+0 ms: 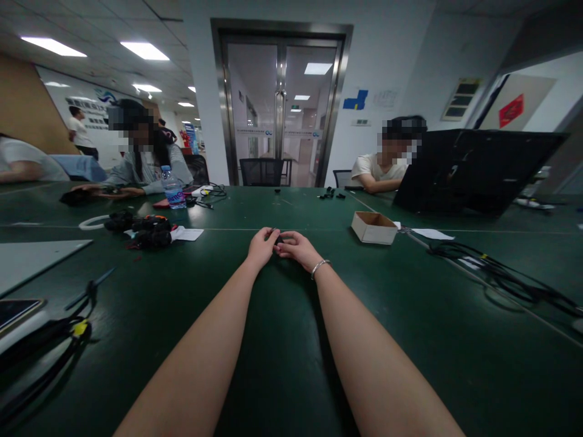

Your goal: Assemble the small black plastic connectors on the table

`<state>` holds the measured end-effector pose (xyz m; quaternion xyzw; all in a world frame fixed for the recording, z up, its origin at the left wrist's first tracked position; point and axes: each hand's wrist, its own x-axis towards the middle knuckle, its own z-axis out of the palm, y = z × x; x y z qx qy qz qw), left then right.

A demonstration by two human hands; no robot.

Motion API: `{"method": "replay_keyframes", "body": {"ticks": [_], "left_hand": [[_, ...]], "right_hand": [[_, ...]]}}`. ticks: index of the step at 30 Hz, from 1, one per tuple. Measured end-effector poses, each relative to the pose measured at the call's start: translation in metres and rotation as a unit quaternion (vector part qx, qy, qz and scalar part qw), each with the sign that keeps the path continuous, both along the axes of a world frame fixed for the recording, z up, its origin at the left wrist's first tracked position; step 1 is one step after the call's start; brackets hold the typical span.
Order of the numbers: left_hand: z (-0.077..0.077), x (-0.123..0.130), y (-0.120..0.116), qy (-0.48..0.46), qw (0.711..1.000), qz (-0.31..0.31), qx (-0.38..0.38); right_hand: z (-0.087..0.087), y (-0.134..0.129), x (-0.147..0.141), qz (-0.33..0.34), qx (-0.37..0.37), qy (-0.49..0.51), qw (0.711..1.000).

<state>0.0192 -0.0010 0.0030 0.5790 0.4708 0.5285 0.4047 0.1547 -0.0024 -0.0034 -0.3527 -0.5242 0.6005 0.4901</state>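
Both my arms reach forward over the dark green table (273, 340), and the hands meet near its middle. My left hand (263, 247) is closed, its fingertips on a small black part (278, 240). From the other side my right hand (297, 249), with a silver bracelet (320, 269) at the wrist, pinches the same part. Fingers cover most of it, so its kind cannot be made out. Beyond the hands, several small black pieces (328, 194) lie on the far side of the table. An open cardboard box (374, 229) stands to the right of my hands.
Left are a bundle of black gear (152, 230), a water bottle (173, 189), a phone (18, 314) and cables with a yellow tag (79, 328). Right are black cables (505, 273) and a large black monitor (473, 173). People (146, 152) sit across the table.
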Motion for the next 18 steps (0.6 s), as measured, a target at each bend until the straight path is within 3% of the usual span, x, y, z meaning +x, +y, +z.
{"method": "replay_keyframes", "body": {"ticks": [7, 10, 12, 15, 18], "left_hand": [[0.009, -0.002, -0.009, -0.059, 0.996, -0.003, -0.067], [0.022, -0.012, -0.01, -0.014, 0.997, 0.02, -0.076], [0.034, -0.027, -0.018, 0.058, 0.994, 0.003, -0.09], [0.049, -0.064, -0.054, 0.196, 0.974, -0.057, -0.097], [0.055, -0.112, -0.111, 0.27, 0.951, -0.101, -0.108]], "right_hand": [[0.002, -0.002, -0.003, -0.014, -0.002, -0.031, 0.999], [0.002, -0.005, -0.002, -0.027, -0.017, -0.018, 0.999], [0.007, -0.008, 0.0, -0.042, -0.038, -0.005, 0.998], [0.038, -0.014, 0.009, -0.063, -0.04, 0.013, 0.997], [0.102, -0.033, 0.026, -0.074, 0.078, 0.057, 0.993]]}}
